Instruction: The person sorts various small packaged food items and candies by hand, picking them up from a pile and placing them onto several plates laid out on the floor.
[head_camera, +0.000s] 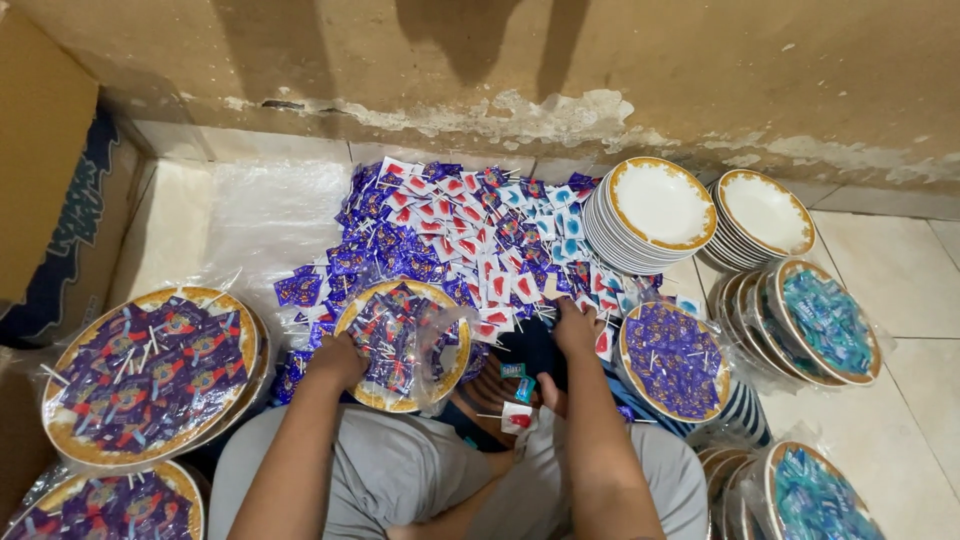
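Candy-filled plate (400, 345) on tiled floor (900, 270)

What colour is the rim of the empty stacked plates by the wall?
The stacked white plates have a gold-patterned rim, clearest in the head view.

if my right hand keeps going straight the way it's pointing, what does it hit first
Most likely the pile of lollipops on the floor: your right hand points away from you at its near edge, by the red and white wrappers. The stack of empty plates lies further right.

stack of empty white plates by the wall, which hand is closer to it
Right. The right hand reaches into the candy pile just below-left of the stack of empty white plates; the left hand grips the filled plate, farther off.
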